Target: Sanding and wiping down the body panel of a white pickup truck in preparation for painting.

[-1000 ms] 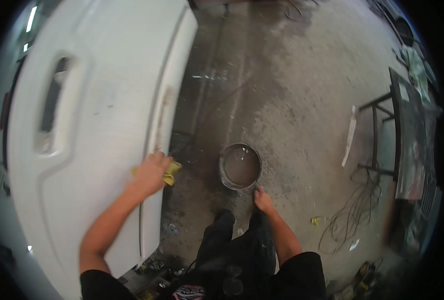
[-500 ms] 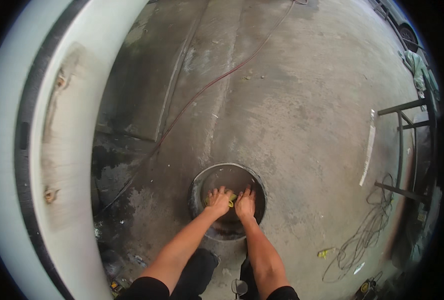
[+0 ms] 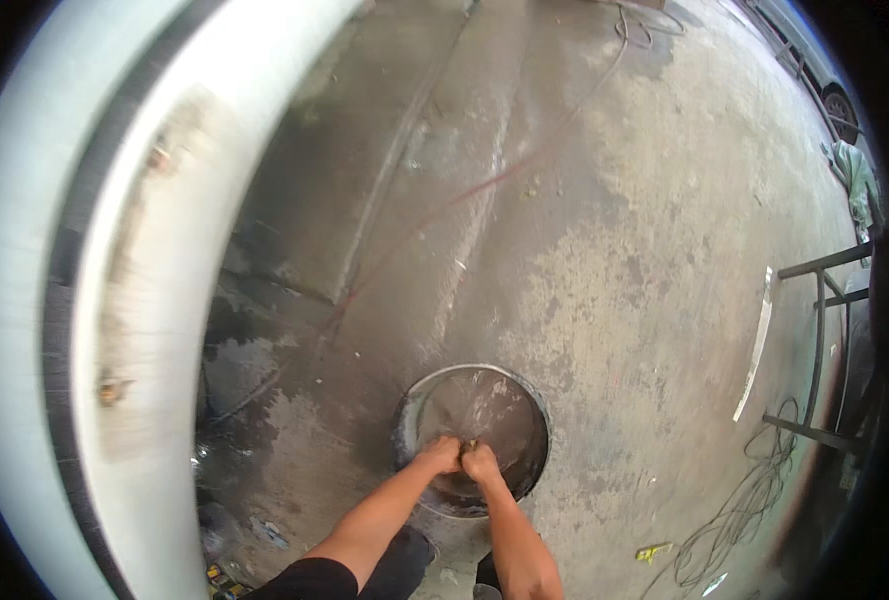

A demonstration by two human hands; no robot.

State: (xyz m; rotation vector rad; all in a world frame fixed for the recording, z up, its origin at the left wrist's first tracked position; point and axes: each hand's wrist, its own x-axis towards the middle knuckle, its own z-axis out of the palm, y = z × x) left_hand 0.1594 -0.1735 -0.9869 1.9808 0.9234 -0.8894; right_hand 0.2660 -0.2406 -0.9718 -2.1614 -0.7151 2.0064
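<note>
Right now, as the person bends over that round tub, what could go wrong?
Murky liquid might splash over the tub's rim, since the left hand and right hand are clenched together above it. The dark, wet-looking floor could be slippery underfoot. The red hose lying across it might catch a foot.

Dark bucket, white panel, red hose

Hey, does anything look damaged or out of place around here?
Yes: the white panel at left carries a brownish stain with two rusty-looking spots, odd against its otherwise pale surface. At lower right, a thin cable lies tangled on the floor.
</note>
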